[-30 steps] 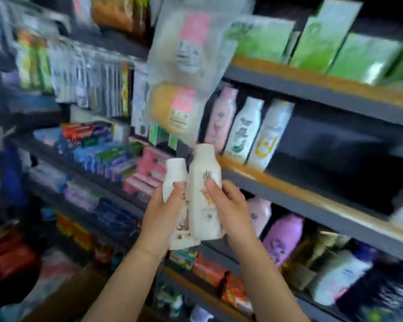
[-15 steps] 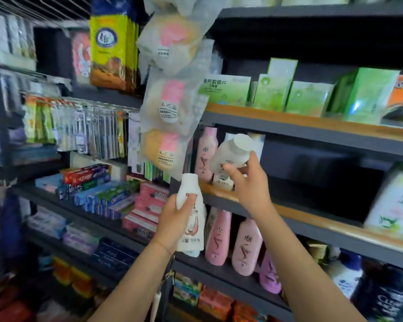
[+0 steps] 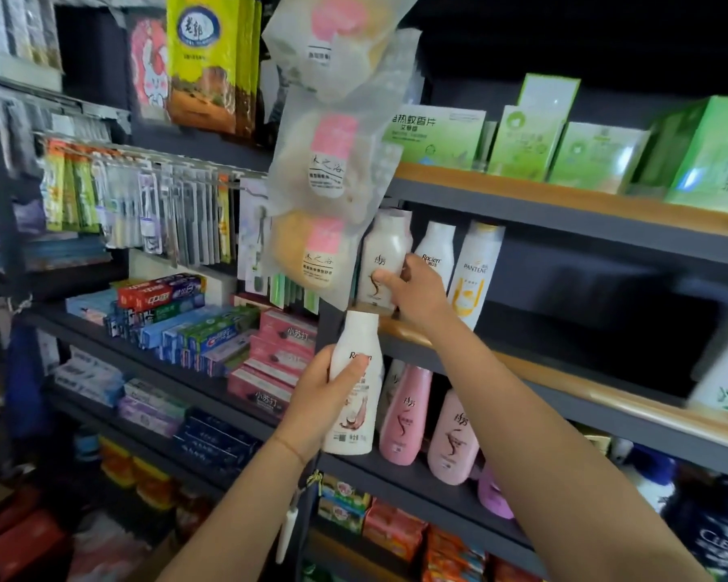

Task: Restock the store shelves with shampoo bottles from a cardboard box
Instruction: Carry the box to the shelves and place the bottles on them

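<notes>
Head view: right hand [image 3: 412,294] grips a pale bottle [image 3: 385,254] at the left end of the middle shelf [image 3: 522,367], thumb on the label, fingers wrapped behind. Left hand [image 3: 324,396] holds a white bottle [image 3: 356,384] upright below the shelf edge, fingers curled round it.

Advice: seat the base flat, label outward, close beside the Rocien bottle [image 3: 436,254] w/o knocking the hanging sponge packs [image 3: 328,170].

Hidden: bottle base behind the hand, contact w/ shelf unclear. Cardboard box not seen. Shelf depth dark.
</notes>
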Motion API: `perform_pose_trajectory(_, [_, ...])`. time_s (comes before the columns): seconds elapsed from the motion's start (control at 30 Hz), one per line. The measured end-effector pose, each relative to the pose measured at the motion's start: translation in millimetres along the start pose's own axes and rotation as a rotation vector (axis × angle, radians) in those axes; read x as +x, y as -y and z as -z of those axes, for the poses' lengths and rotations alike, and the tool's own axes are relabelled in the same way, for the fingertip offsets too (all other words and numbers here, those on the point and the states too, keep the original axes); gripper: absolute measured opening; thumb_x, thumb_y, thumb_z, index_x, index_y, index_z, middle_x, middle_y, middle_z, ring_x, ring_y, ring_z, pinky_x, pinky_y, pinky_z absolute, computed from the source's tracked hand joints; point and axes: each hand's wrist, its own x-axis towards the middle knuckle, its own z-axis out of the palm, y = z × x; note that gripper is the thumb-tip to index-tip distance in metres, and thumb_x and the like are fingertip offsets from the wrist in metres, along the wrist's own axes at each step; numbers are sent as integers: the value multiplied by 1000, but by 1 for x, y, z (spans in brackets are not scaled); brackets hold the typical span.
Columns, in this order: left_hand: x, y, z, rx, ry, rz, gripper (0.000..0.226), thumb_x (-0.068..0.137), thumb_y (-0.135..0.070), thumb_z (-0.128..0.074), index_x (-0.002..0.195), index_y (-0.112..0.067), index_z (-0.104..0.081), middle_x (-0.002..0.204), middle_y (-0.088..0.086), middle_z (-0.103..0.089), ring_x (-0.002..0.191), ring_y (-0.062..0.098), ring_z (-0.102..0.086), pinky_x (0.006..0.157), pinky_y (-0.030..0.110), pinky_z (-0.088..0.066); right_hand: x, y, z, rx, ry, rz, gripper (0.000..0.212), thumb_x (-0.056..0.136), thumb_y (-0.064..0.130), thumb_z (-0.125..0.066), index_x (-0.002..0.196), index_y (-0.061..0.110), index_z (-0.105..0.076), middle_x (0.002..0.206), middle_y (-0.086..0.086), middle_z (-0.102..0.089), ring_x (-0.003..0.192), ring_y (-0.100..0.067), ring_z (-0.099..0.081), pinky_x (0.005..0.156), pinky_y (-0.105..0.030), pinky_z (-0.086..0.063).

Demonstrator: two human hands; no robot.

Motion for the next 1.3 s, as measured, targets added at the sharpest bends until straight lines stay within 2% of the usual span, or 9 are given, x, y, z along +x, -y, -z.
perform_pose_trajectory(0.13, [1,-2,1,-32,50,-23,18,95,-27,-66,112,-23,-66,102,9,-74,96,31,-71,84,51,-59,13,2,-2,-60,21,-30,32,89,37,-70,103,11,-57,89,2,-62,85,-17,-63,74,-32,-55])
perform_pose_trajectory(0.37, [4,-7,-12,-124,86,-30,25,94,-26,-67,117,-18,-65,103,11,-74,98,33,-71,86,51,-58,18,4,1,-126,34,-57,29,89,37,-70,93,13,-55,78,5,-58,63,-6,-55,41,-13,-38])
perform_pose_trajectory(0.47, [5,-8,-17,-138,89,-53,26,92,-28,-69,116,-18,-66,103,11,-74,98,34,-71,85,51,-58,7,11,7,-133,32,-51,27,87,36,-73,95,16,-57,77,9,-59,66,-5,-58,49,-11,-42])
perform_pose_trajectory(0.6, [4,-12,-20,-168,46,-113,24,92,-25,-69,115,-19,-68,102,9,-75,97,34,-71,83,49,-59,-44,19,37,-53,-174,89,23,92,40,-64,101,19,-63,91,11,-65,74,-11,-63,70,-28,-53])
perform_pose_trajectory(0.77, [14,-33,-40,-184,73,-186,40,83,-37,-72,121,-27,-65,111,9,-73,100,29,-72,83,48,-59,-100,15,59,69,401,19,32,84,32,-76,111,21,-65,87,13,-69,60,4,-60,54,-13,-44])
perform_pose_trajectory(0.93, [37,-44,-57,-129,60,-173,35,99,-51,-50,118,-27,-67,114,4,-72,104,20,-70,90,44,-57,-83,6,76,133,129,78,27,82,20,-78,105,20,-64,98,-1,-73,81,-14,-70,66,-36,-58])
perform_pose_trajectory(1.07, [57,-29,-51,441,-32,-361,28,103,-23,-45,126,-26,-60,126,4,-59,108,18,-61,99,41,-50,-74,1,86,82,-105,206,30,85,22,-75,108,30,-57,96,9,-70,80,-18,-67,73,-43,-58])
perform_pose_trajectory(1.17, [60,-19,-53,944,73,-321,57,99,-20,-47,152,-32,-31,147,6,-41,118,29,-55,97,44,-49,-65,3,85,44,-195,254,29,87,23,-73,106,32,-54,87,5,-69,69,-14,-60,68,-38,-56])
perform_pose_trajectory(1.3, [59,-10,-51,1056,13,-383,61,97,-20,-49,153,-30,-27,147,7,-41,116,30,-56,85,44,-53,-51,2,76,21,-194,230,28,89,25,-71,108,31,-53,90,11,-67,63,-6,-54,60,-17,-46])
